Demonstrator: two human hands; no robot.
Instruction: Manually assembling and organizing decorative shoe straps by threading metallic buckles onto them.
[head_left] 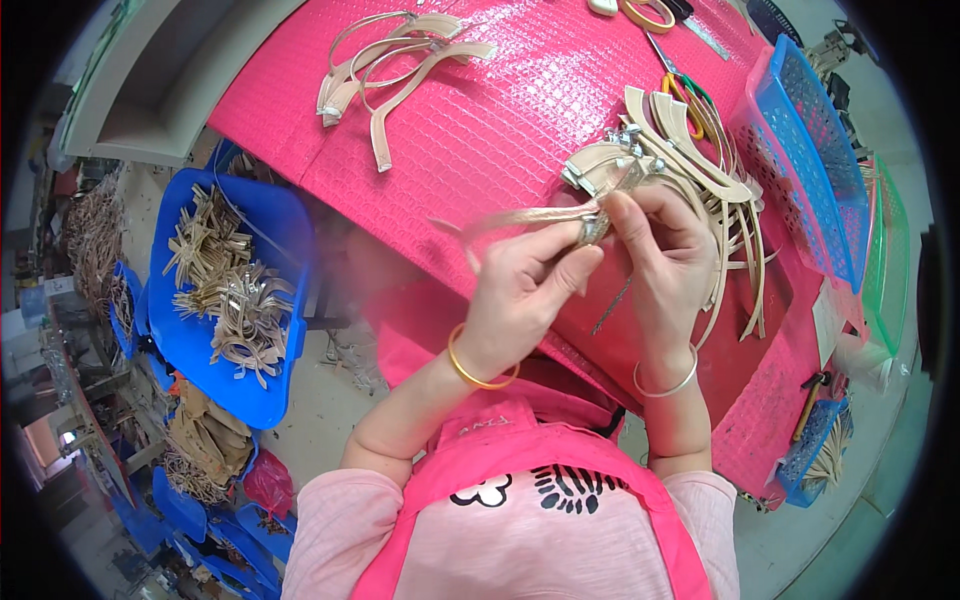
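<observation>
Above the near edge of the pink table, my left hand (522,290) pinches a beige strap (520,216), its loose end reaching left and blurred. My right hand (668,250) is closed with thumb and fingers on the same strap's other end, where a small greyish, sparkly part (592,231) shows between both hands. A thin dark strand (612,305) dangles below. Just beyond my right hand lies a heap of beige strap pieces (690,150) with small silvery buckles (628,140) among them. More curved beige straps (400,75) lie at the far left of the table.
Scissors with yellow and green handles (690,95) and a tape roll (648,14) lie at the back. Blue and pink baskets (800,150) stand at the right. A blue bin (262,395) of strap bundles (215,250) sits left; a hammer (808,405) is at lower right.
</observation>
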